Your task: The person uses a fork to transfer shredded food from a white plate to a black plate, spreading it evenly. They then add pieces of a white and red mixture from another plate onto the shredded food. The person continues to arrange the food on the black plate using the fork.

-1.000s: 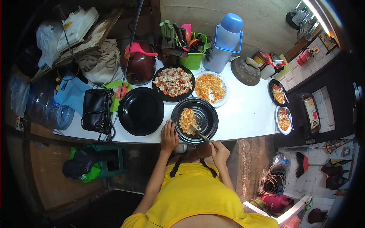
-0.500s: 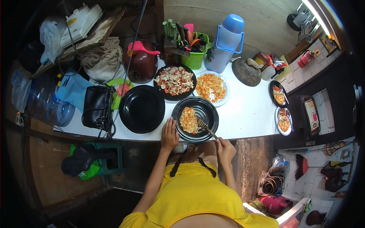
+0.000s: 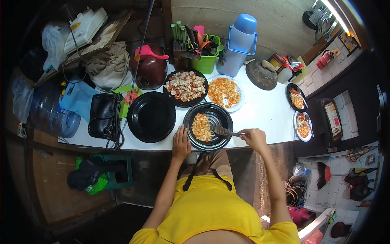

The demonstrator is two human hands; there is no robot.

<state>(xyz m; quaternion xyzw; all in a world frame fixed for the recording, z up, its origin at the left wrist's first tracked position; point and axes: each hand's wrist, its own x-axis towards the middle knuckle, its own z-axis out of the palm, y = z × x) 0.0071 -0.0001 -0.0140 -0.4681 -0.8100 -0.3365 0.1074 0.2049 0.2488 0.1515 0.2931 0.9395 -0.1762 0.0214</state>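
Note:
Right in front of me is a black plate [image 3: 222, 142] with ridged rings, and a heap of chopped orange-and-white food [image 3: 202, 127] lies on its left half. My right hand [image 3: 255, 139] is closed round the handle of a metal fork [image 3: 221, 130], whose head is over the plate's right half, beside the heap. With fingers stretched forward, my left hand [image 3: 181, 143] lies at the plate's left edge and holds nothing. Behind are a dark plate of diced pale and red pieces [image 3: 185, 86] and a white plate [image 3: 240, 101] of orange-and-white food. A bare black plate [image 3: 151, 117] lies to the left.
Along the back stand a dark red rice cooker [image 3: 149, 73], a green utensil basket [image 3: 204, 65], a blue jug [image 3: 237, 49] and a stone mortar [image 3: 261, 75]. Two small filled plates, one black [image 3: 297, 97] and one white [image 3: 303, 126], sit far right. A black handbag [image 3: 105, 116] lies left.
My right hand has moved right and a little up with the fork, which now lies flatter and farther from the heap. My left hand stays by the plate's edge.

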